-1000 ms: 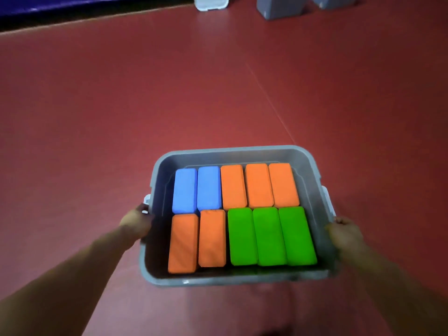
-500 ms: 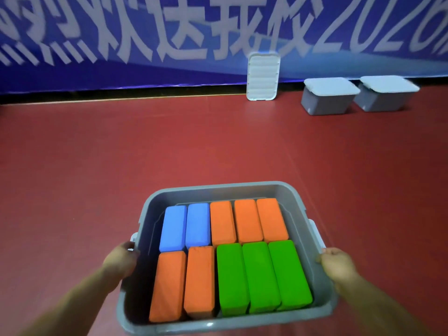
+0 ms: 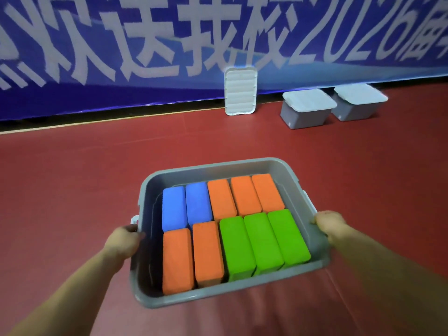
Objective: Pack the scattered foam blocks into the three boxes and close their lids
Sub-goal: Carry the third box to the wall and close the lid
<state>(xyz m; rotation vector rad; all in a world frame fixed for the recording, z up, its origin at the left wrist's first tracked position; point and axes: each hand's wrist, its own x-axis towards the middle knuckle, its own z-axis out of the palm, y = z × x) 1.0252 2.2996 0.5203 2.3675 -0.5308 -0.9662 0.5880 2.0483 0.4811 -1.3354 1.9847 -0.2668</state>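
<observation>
A grey open box (image 3: 218,166) is held above the red floor, filled with foam blocks standing side by side: two blue blocks (image 3: 185,206), several orange blocks (image 3: 244,195) and three green blocks (image 3: 264,241). My left hand (image 3: 124,240) grips the box's left rim near its white latch. My right hand (image 3: 329,223) grips the right rim. A white lid (image 3: 240,90) leans upright against the blue banner wall at the back.
Two grey boxes with lids on, one (image 3: 306,109) and another (image 3: 357,101), stand on the floor at the back right. A blue banner with white characters (image 3: 169,44) runs along the far wall. Red floor (image 3: 72,190) stretches between me and the wall.
The view has tilted up, bringing the banner, the leaning lid and the two lidded boxes into sight and then nearer. Both hands keep their grip on the box's sides.
</observation>
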